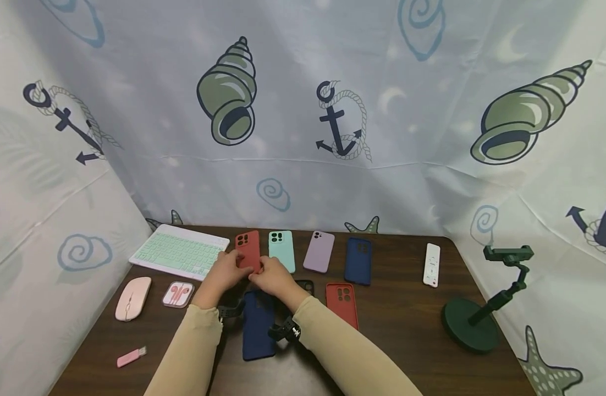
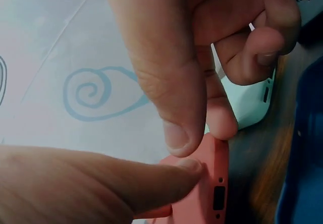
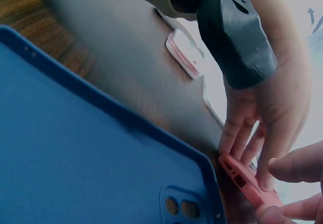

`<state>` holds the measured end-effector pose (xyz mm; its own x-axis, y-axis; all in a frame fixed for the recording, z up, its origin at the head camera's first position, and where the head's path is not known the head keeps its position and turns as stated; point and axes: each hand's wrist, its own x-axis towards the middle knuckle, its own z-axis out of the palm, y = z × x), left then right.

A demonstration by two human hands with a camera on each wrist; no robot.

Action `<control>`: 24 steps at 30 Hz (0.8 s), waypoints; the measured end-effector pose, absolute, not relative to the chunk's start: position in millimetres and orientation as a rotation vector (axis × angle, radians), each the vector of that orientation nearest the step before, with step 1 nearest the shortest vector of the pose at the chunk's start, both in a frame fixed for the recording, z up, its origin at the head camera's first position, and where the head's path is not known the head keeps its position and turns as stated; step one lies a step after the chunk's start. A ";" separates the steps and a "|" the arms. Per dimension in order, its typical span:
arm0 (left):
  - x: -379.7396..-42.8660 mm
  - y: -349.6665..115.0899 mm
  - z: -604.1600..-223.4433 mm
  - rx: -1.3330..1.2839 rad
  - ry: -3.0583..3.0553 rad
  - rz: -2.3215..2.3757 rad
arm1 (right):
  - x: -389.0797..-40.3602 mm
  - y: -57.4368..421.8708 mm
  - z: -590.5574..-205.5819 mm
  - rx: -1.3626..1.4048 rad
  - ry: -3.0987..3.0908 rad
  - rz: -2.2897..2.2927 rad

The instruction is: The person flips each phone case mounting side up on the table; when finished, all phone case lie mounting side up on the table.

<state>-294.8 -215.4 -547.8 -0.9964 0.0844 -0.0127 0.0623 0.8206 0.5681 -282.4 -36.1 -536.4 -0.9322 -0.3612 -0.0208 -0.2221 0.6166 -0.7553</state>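
The left hand (image 1: 226, 270) and right hand (image 1: 274, 278) each kept a narrow grip, thumb and fingers pinching the red phone case (image 1: 249, 248) near the tabletop's (image 1: 407, 335) back edge. A mint case (image 1: 281, 250) lay just right of it; a blue case (image 1: 258, 333) lay between the wrists, nearer the front edge. A keyboard (image 1: 179, 250) occupied the back left corner, and a green lamp (image 1: 470, 327) stood by the right edge.

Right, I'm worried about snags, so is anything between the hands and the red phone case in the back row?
Nothing visible: the left hand and right hand both touch that red phone case directly. The mint-green case lies close on its right, partly covered by the right hand, but not in between.
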 end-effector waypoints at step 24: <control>-287.1 -213.4 -531.9 0.030 2.753 1.136 | -260.7 -40.6 -534.4 -0.437 2.436 -1.438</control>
<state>-287.1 -213.4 -531.9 -0.9865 0.0805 -0.1424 -0.0433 0.7106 0.7022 -260.7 -40.6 -534.4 -0.9156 -0.3933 -0.0835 -0.1168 0.4591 -0.8807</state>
